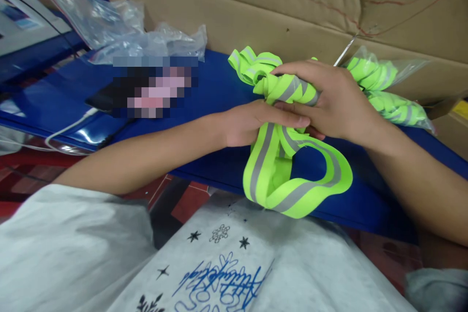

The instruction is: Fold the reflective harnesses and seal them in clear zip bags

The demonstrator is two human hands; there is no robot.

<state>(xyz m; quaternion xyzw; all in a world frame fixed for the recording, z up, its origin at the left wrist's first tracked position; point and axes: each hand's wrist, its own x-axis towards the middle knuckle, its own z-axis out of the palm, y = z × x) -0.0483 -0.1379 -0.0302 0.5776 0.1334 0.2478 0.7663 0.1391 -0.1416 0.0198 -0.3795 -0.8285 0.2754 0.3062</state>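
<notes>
A neon yellow-green reflective strap (292, 200) with a grey stripe is bunched between my two hands, over the front of the blue table. My left hand (252, 119) closes around the strap from the left, its fingers reaching across toward the other hand. From the right, my right hand (332, 97) wraps the upper coiled part, thumb and fingers pressed on it. A wide loop hangs below both hands, in front of my shirt. More folded strap (252, 63) spills out at the upper left of the grip. Some of the fingers overlap and hide the middle of the bundle.
Clear plastic bags (146, 41) lie at the back left of the blue table (212, 83). A phone with a blurred screen (100, 92) has a white cable (69, 129) plugged in. Bagged neon straps (395, 107) sit behind my right hand, against the cardboard wall (237, 5).
</notes>
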